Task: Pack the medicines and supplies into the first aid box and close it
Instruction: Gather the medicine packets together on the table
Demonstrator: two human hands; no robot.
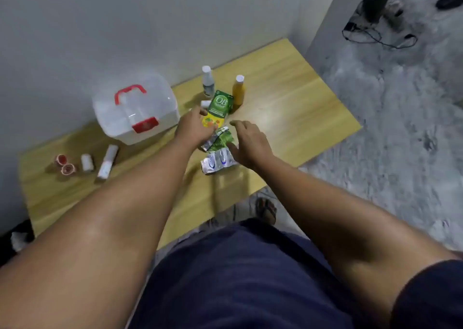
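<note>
The translucent first aid box point(135, 113) with a red handle and red latch stands shut at the back left of the wooden table point(288, 108). My left hand point(194, 128) reaches beside it, fingers curled over the near end of the green and yellow medicine carton point(218, 109). My right hand point(250, 143) hovers with fingers spread over the green foil blister strips point(218, 139); a silver blister pack point(216, 162) lies just below. A white bottle point(208, 81) and an orange bottle point(238, 90) stand behind the carton. Whether either hand grips anything is unclear.
At the table's left lie two red tape rolls point(64, 164), a white bandage roll point(87, 162) and a white tube point(108, 162). A small white container point(206, 104) sits by the carton. The wall runs behind; grey floor with cables lies to the right.
</note>
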